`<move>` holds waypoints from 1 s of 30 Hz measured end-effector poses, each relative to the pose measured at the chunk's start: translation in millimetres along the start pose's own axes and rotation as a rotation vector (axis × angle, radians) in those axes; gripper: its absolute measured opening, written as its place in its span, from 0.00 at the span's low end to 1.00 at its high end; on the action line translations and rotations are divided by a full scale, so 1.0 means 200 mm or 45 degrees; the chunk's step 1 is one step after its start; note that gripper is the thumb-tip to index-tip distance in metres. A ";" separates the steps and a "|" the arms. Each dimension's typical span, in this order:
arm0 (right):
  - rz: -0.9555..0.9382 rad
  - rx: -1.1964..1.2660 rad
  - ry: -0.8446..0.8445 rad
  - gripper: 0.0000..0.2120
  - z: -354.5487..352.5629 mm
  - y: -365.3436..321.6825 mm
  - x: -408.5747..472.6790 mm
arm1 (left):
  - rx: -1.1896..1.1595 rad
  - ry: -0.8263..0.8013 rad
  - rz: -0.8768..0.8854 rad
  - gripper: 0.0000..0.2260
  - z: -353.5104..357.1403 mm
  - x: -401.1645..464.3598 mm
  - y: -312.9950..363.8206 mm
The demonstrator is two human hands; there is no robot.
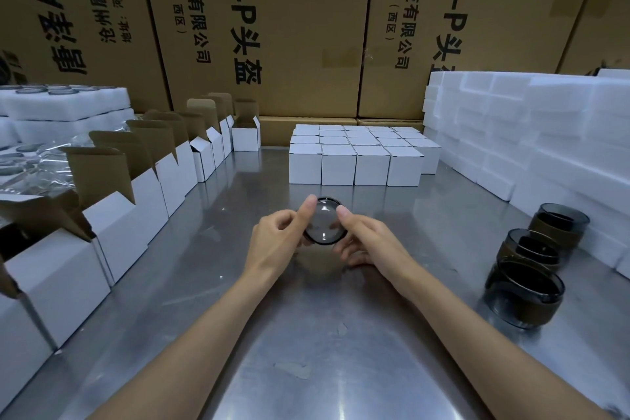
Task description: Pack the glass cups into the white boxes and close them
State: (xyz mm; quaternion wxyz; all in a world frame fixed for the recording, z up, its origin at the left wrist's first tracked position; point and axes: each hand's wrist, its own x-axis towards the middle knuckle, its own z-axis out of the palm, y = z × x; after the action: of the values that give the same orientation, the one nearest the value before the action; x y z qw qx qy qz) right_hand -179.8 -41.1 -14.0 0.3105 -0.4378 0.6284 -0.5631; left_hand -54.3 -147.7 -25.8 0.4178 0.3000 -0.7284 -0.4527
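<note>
Smoky glass cup sits between our two hands above the middle of the steel table, its round base turned toward us. Our left hand and right hand both grip it, fingers curled around its sides, thumbs on the base. Open white boxes line the left edge, closed white boxes stand beyond the cup, and three more cups wait at right beside foam blocks.
</note>
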 end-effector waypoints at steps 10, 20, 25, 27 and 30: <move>0.005 0.121 -0.092 0.16 -0.03 0.01 -0.01 | -0.011 -0.025 0.166 0.14 0.00 0.00 0.00; 0.009 0.326 -0.036 0.20 -0.05 0.01 0.00 | 0.290 -0.121 0.476 0.32 0.00 -0.02 -0.02; -0.040 0.400 0.059 0.19 -0.03 0.01 -0.01 | 0.472 -0.083 0.712 0.35 0.01 -0.03 0.00; -0.066 0.411 0.075 0.21 -0.01 0.01 -0.01 | 0.483 -0.057 0.775 0.31 0.02 -0.03 0.01; 0.039 0.485 -0.001 0.23 0.00 -0.03 -0.01 | 0.408 -0.008 0.731 0.28 0.03 -0.04 0.01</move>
State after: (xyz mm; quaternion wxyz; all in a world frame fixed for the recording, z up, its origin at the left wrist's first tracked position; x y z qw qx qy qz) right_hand -177.9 -38.2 -9.3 0.3964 -0.3618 0.5169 -0.6669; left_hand -55.7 -138.4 -27.6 0.4737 0.1429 -0.8465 -0.1969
